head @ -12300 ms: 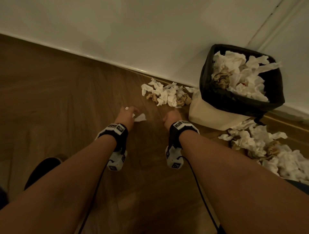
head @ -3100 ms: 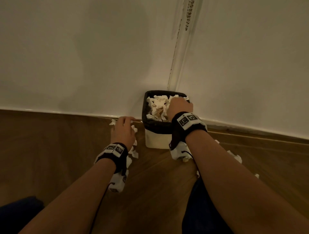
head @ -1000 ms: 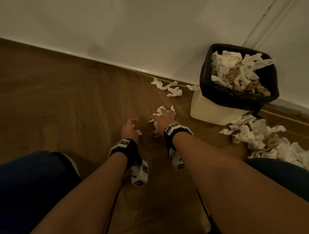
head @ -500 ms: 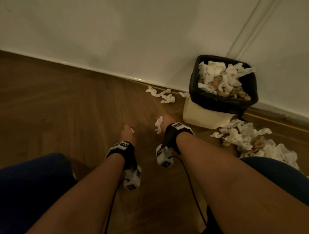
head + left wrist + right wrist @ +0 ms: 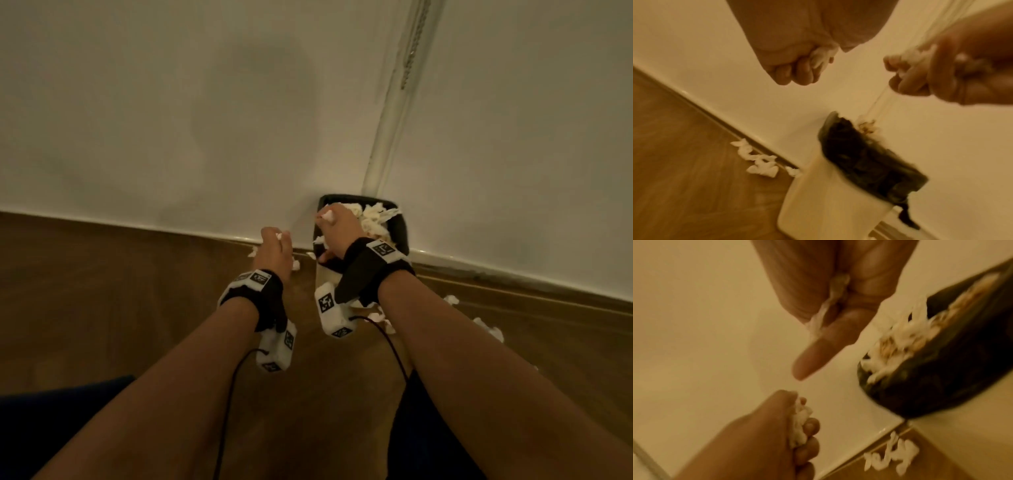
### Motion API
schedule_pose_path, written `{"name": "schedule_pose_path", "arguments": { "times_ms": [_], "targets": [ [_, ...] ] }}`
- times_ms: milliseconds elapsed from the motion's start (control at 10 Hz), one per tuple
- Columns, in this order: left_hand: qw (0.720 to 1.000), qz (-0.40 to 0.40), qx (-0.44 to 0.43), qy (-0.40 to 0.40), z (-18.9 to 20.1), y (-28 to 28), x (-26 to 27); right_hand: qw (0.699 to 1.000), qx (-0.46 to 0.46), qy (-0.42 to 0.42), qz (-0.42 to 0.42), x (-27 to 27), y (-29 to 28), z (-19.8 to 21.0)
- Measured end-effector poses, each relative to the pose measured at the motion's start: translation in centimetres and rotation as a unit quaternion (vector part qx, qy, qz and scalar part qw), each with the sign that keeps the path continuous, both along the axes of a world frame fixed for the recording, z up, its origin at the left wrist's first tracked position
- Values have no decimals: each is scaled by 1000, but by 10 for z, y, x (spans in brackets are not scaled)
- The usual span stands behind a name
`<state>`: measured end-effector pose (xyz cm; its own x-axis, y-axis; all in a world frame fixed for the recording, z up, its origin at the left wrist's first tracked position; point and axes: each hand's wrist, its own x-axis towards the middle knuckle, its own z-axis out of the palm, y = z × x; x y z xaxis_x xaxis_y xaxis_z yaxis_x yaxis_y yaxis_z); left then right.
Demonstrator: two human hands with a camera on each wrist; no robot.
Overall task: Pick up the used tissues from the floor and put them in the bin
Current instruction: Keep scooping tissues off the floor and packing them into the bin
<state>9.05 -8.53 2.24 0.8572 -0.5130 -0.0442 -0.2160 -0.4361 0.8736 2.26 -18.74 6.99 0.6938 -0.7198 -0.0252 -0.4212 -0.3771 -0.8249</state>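
Both of our hands are holding crumpled tissue: our left hand (image 5: 789,53) is curling its fingers tight around a white wad (image 5: 823,56), and our right hand (image 5: 337,228) is gripping another tissue (image 5: 327,215) above the mouth of the bin (image 5: 838,203). We are seeing the bin, lined with a black bag (image 5: 865,155), standing on the wooden floor (image 5: 102,291) against the wall (image 5: 205,120), heaped with tissues. More loose tissues (image 5: 758,162) are lying along the skirting just left of the bin.

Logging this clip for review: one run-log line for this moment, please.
phase: carrying to bin | left hand: grips tissue wad, beside bin | right hand: holds tissue over bin | floor tissues: remain
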Motion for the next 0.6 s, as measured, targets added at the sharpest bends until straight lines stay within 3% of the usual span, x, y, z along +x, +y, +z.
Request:
{"name": "schedule_pose_path", "arguments": {
  "times_ms": [100, 300, 500, 600],
  "targets": [
    [998, -45, -10, -41, 24, -19, -13, 1000, -13, -9, -22, -32, -29, 12],
    [987, -118, 38, -98, 40, -50, -28, 982, -32, -37, -181, -71, -71, 19],
    [970, -176, 20, -166, 49, -76, -30, 974, 14, -4, -224, -77, -97, 15],
    [969, -182, -1, -170, 55, -85, -29, 985, -5, 61, -160, -73, -104, 14]
  ]
}}
